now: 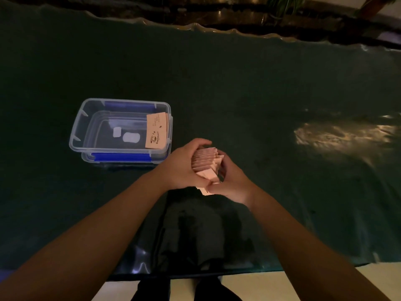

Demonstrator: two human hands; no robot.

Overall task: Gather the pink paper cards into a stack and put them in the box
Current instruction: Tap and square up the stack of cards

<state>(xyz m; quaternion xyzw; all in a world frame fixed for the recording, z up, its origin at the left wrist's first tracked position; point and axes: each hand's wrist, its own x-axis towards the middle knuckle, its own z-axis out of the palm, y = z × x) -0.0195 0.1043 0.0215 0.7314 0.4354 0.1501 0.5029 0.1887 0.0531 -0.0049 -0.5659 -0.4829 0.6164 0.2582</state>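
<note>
Two bare forearms reach out from the bottom edge, over a dark glossy table [238,88]. Off to the left of the fingers sits a clear plastic box [76,135] with blue clips, open at the top; a few pink cards [156,131] lean against its right inner wall (one shows a small printed cup and some lettering). Just right of the box, the left hand [184,168] curls around the near-left side of a pink card stack [206,165], fingers wrapped over its far edge. The cards stand fanned and uneven between the palms, well clear of the box. On the stack's right, the right hand [232,181] clasps the other side, thumb pressing the lower corner, touching the left thumb.
</note>
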